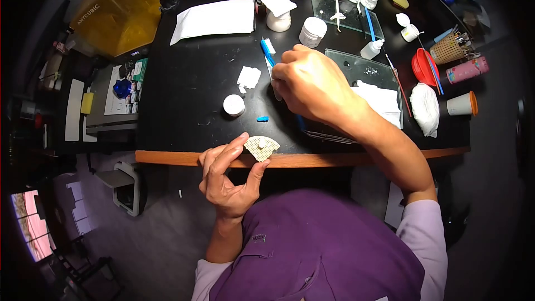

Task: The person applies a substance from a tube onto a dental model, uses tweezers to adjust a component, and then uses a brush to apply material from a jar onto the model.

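Observation:
Between the thumb and fingers of my left hand [227, 175] is a fan-shaped honeycomb firing tray [258, 151], held at the table's front edge. A small white tooth-shaped piece [261, 142] stands on it. My right hand [309, 81] is closed over the table, its fingertips turned down and partly hidden; I cannot tell what they grip. A blue toothbrush [267, 51] with white bristles shows right at its fingers. Left of that hand lie a crumpled white tissue [248, 78], a round white-lidded jar [234, 105] and a small blue piece [262, 119].
Glass slabs [348, 58] lie beyond and beside my right arm, one partly under folded white paper [382, 103]. Several white jars [313, 32] stand farther back. At right are a red bowl [425, 67], a brush holder [446, 49] and a paper cup [461, 104].

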Demonstrator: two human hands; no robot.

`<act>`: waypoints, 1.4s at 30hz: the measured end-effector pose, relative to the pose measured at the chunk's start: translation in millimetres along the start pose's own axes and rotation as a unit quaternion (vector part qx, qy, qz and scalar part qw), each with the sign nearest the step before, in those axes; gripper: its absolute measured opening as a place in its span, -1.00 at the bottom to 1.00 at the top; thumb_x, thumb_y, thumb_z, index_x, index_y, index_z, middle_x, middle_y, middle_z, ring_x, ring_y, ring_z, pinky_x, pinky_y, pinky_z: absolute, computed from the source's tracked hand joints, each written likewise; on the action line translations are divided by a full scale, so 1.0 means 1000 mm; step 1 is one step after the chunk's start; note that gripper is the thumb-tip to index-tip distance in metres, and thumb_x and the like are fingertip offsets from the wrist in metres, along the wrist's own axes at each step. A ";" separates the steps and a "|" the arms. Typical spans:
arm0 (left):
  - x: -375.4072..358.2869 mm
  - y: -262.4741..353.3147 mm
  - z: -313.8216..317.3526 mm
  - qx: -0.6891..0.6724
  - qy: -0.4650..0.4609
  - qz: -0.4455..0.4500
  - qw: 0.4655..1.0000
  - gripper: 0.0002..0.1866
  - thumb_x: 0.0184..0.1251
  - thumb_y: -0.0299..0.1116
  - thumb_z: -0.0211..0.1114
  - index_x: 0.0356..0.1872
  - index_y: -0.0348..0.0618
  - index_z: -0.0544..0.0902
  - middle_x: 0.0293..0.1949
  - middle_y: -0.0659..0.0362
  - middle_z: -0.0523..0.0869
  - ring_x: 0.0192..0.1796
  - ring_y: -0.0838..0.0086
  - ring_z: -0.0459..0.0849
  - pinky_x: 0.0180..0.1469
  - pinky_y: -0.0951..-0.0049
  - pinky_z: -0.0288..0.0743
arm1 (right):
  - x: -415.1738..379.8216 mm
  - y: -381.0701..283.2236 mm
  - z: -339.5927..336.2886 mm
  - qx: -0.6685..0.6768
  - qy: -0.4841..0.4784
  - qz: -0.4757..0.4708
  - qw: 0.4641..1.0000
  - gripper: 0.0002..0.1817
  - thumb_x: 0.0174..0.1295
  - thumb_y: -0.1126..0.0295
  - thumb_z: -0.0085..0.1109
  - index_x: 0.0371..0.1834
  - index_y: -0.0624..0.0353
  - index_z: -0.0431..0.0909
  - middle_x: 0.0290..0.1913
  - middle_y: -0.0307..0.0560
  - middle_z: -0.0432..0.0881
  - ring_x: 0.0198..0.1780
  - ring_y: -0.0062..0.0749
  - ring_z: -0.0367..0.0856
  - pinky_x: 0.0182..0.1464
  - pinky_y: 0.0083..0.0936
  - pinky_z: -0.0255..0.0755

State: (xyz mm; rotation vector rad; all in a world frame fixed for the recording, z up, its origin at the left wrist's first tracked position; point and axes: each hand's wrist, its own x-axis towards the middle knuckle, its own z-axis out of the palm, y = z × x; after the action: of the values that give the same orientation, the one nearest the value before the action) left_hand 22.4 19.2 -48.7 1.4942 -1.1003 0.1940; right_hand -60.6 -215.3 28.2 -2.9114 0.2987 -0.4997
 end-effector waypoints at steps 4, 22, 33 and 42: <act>-0.005 0.002 -0.007 -0.038 -0.032 -0.016 0.999 -0.38 0.15 -0.48 0.74 0.21 -0.27 0.59 0.10 -0.11 0.84 0.03 0.29 0.76 0.13 0.33 0.70 | 0.016 -0.002 0.010 -0.079 -0.035 0.062 0.994 -0.83 0.16 0.38 0.38 -0.46 0.27 0.75 -0.32 0.16 0.74 -0.16 0.11 0.74 -0.09 -0.04 0.69; -0.006 -0.003 -0.006 -0.103 -0.024 -0.015 0.994 -0.33 0.13 -0.51 0.75 0.25 -0.27 0.57 0.13 -0.17 0.82 0.05 0.30 0.78 0.17 0.34 0.68 | 0.078 -0.027 -0.010 -0.047 -0.204 0.301 0.930 -0.72 0.04 0.44 0.49 -0.15 0.30 0.85 -0.12 0.25 0.86 -0.01 0.08 0.89 0.03 -0.15 0.78; -0.005 0.003 -0.002 -0.171 -0.007 -0.061 0.983 -0.37 0.17 -0.53 0.72 0.23 -0.30 0.57 0.17 -0.18 0.80 0.04 0.31 0.79 0.18 0.34 0.71 | 0.067 -0.020 -0.005 -0.008 -0.122 0.321 0.939 -0.71 0.12 0.36 0.52 -0.14 0.31 0.84 -0.14 0.25 0.86 -0.02 0.07 0.89 0.05 -0.13 0.77; 0.000 0.007 0.002 -0.231 -0.037 -0.106 0.966 -0.32 0.14 -0.60 0.71 0.27 -0.37 0.53 0.18 -0.23 0.78 0.14 0.31 0.80 0.26 0.34 0.69 | 0.024 -0.009 -0.023 0.087 0.031 0.251 0.964 -0.64 0.30 0.28 0.15 -0.42 0.45 0.66 -0.41 0.42 0.72 -0.26 0.37 0.79 -0.12 0.07 0.68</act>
State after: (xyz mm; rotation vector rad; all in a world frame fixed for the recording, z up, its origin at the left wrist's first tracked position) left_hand 16.2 18.6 -44.8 1.1899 -0.9552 -0.2560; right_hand -45.1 -214.9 59.2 -2.5168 0.9185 -0.4998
